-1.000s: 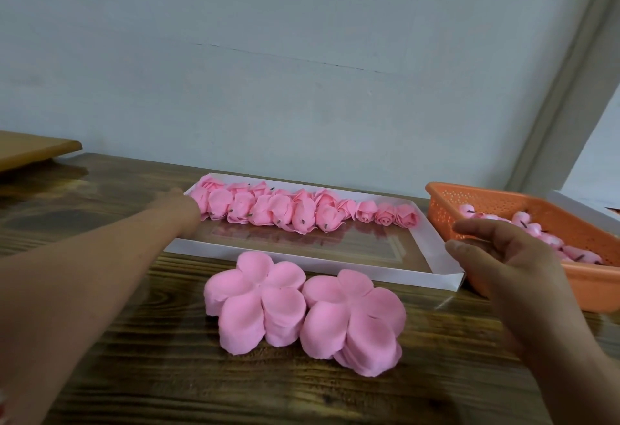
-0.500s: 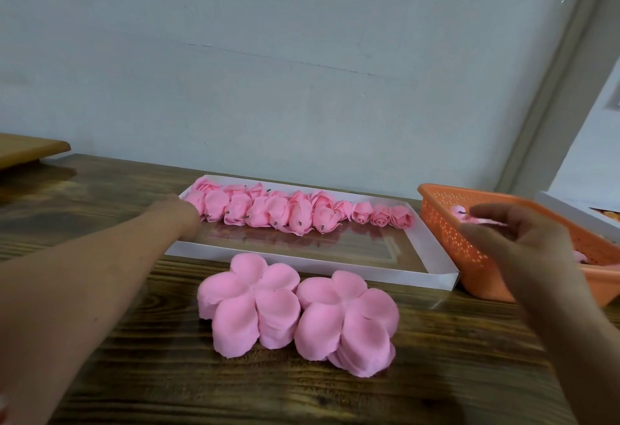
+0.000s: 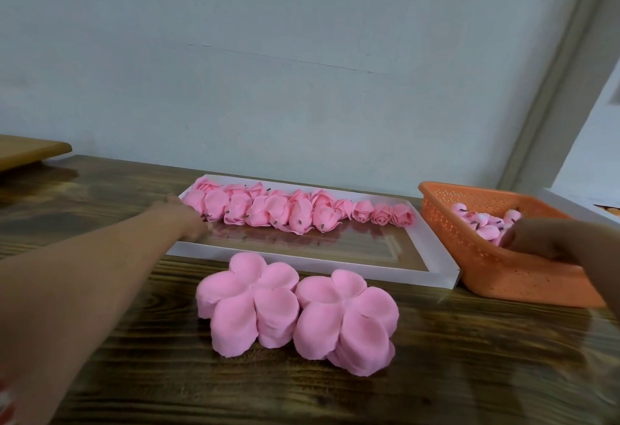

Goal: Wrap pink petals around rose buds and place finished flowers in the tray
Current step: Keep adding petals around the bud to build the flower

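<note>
So we've got a dark wood table filling the bottom half of the frame, grey wall behind it. Mid-frame sits the white tray, and along its far edge there's a row of flowers, the wrapped ones bunched toward the left and three tighter little roses at the right end of the row. The near part of the tray is bare, shiny bottom.

Our left hand reaches in from the lower left and lands at the tray's left end, right against the first flowers. It's blurry and seen from behind the wrist, so we honestly can't tell whether the fingers are holding anything or just resting there.

Over at the right edge, our right hand is down in the orange basket, fingers curled in among the buds piled inside. Too smeared to say if it's actually pinching one, so can't tell on that grip either.

In front of the tray, bottom center, two stacks of pink petals sit side by side and touching: the left stack and the right stack, each flower-shaped, the right one fanned out a bit at its bottom.

A lighter wooden board pokes in at the far left edge.
</note>
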Demonstrator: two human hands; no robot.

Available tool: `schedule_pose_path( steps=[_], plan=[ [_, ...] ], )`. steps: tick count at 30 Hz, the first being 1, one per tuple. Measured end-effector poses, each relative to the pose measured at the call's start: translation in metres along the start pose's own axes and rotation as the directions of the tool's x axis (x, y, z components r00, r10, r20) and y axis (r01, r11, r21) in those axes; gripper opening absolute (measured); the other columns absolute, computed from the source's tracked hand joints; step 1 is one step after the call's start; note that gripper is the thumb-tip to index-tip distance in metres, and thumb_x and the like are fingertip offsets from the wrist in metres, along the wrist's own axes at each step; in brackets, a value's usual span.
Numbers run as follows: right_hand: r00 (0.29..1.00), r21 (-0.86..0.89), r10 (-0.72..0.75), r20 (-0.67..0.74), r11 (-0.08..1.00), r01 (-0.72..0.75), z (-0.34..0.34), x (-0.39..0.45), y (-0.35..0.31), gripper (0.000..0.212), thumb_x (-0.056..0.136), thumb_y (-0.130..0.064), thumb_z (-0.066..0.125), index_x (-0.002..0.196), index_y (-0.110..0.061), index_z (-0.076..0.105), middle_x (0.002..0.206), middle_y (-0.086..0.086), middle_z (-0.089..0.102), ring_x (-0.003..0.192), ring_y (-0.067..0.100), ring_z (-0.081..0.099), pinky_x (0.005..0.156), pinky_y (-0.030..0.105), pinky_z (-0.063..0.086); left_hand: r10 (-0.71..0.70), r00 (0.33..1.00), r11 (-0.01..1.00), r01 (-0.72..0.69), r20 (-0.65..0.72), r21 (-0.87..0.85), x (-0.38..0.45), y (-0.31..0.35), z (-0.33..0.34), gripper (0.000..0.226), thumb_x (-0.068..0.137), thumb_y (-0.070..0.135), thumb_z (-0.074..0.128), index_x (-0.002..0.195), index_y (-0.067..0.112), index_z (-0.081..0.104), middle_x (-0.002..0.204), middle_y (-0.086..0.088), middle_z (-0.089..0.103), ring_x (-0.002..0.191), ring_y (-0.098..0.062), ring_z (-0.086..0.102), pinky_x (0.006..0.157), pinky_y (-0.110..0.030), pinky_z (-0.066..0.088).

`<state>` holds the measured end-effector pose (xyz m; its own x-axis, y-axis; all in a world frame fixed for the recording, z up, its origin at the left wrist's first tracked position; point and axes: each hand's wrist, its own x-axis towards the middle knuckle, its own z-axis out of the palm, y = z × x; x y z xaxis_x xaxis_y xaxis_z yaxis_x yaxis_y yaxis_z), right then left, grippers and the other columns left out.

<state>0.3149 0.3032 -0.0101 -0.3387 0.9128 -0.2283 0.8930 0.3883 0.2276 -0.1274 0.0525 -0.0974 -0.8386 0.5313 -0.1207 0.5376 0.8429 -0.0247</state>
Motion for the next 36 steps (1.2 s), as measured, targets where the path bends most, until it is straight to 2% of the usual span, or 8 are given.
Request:
schedule_pose_path(
  steps=[5, 9, 14, 18, 21, 24, 31, 36],
  plan=[
    [1.0, 0.243, -0.01, -0.002, 0.97, 0.01, -0.005, 0.012, 0.0, 0.018, 0.091, -0.023, 0.057, 0.105, -0.018, 0.068, 0.11, 0.006, 0.061, 0.093, 0.02, 0.062, 0.076, 0.032, 0.053, 0.051, 0.999, 0.998, -0.051, -0.002, 0.023, -0.003, 0.001, -0.003, 0.084, 0.087, 0.071, 0.038, 0.151, 0.018, 0.025, 0.154, -0.02, 0.024, 0.139, -0.034, 0.031, 0.112, -0.042, 0.032],
    [0.998, 0.288, -0.042, -0.047, 0.956, 0.054, -0.005, 0.011, -0.013, 0.019, 0.091, -0.012, 0.055, 0.097, -0.022, 0.071, 0.088, 0.001, 0.065, 0.076, 0.016, 0.062, 0.052, 0.024, 0.046, 0.129, 0.992, 0.992, -0.129, -0.014, 0.008, -0.016, 0.002, -0.011, 0.077, 0.087, 0.071, 0.04, 0.144, 0.019, 0.039, 0.141, -0.017, 0.045, 0.127, -0.03, 0.044, 0.106, -0.037, 0.039],
    [0.999, 0.226, -0.02, -0.047, 0.974, 0.03, -0.005, 0.009, -0.019, 0.023, 0.092, -0.012, 0.052, 0.107, -0.008, 0.067, 0.096, 0.008, 0.064, 0.078, 0.019, 0.061, 0.058, 0.026, 0.05, 0.186, 0.977, 0.971, -0.198, -0.103, -0.132, -0.048, 0.004, -0.036, 0.044, 0.089, 0.052, 0.056, 0.099, 0.011, 0.066, 0.08, -0.004, 0.063, 0.074, -0.018, 0.057, 0.068, -0.025, 0.046],
    [0.999, 0.181, 0.0, -0.046, 0.983, 0.009, -0.005, -0.001, -0.02, 0.028, 0.095, -0.016, 0.047, 0.117, -0.009, 0.063, 0.119, 0.009, 0.058, 0.098, 0.02, 0.059, 0.073, 0.026, 0.051, 0.375, 0.834, 0.903, -0.427, -0.404, -0.045, -0.091, 0.011, -0.063, 0.025, 0.088, 0.031, 0.064, 0.104, 0.013, 0.068, 0.094, 0.0, 0.064, 0.084, -0.016, 0.055, 0.066, -0.023, 0.039],
    [0.996, 0.241, 0.016, -0.084, 0.971, 0.005, -0.007, -0.005, -0.02, 0.027, 0.093, -0.011, 0.051, 0.116, -0.003, 0.064, 0.111, 0.014, 0.064, 0.093, 0.023, 0.063, 0.076, 0.03, 0.052, 0.665, 0.685, 0.683, -0.719, -0.298, -0.129, -0.131, 0.019, -0.06, 0.015, 0.085, 0.023, 0.067, 0.098, 0.021, 0.074, 0.082, 0.015, 0.062, 0.074, 0.004, 0.054, 0.059, -0.006, 0.035],
    [0.964, 0.475, 0.12, -0.238, 0.88, 0.008, -0.012, -0.004, -0.016, 0.018, 0.083, 0.001, 0.058, 0.098, 0.009, 0.066, 0.089, 0.023, 0.068, 0.072, 0.035, 0.063, 0.066, 0.037, 0.052, 0.759, 0.614, 0.592, -0.789, -0.216, -0.164, -0.152, 0.024, -0.042, 0.021, 0.087, 0.019, 0.065, 0.106, 0.023, 0.073, 0.083, 0.025, 0.055, 0.079, 0.007, 0.054, 0.069, -0.004, 0.038],
    [0.739, 0.527, 0.186, -0.647, 0.81, 0.258, -0.015, -0.019, -0.014, 0.013, 0.079, -0.003, 0.059, 0.086, 0.001, 0.069, 0.073, 0.014, 0.061, 0.066, 0.03, 0.053, 0.062, 0.029, 0.038, 0.723, 0.67, 0.662, -0.741, -0.169, -0.112, -0.159, 0.034, -0.021, 0.027, 0.09, 0.025, 0.058, 0.114, 0.027, 0.068, 0.096, 0.013, 0.061, 0.09, -0.01, 0.058, 0.086, -0.04, 0.051],
    [0.693, 0.534, 0.18, -0.698, 0.776, 0.336, -0.011, -0.03, -0.023, 0.014, 0.082, -0.007, 0.059, 0.091, -0.004, 0.069, 0.075, 0.012, 0.062, 0.067, 0.029, 0.055, 0.063, 0.03, 0.04, 0.718, 0.666, 0.659, -0.744, -0.202, -0.108, -0.155, 0.043, -0.014, 0.014, 0.089, 0.018, 0.057, 0.094, 0.024, 0.068, 0.079, 0.015, 0.051, 0.076, -0.008, 0.05, 0.059, -0.02, 0.036]
  ],
)
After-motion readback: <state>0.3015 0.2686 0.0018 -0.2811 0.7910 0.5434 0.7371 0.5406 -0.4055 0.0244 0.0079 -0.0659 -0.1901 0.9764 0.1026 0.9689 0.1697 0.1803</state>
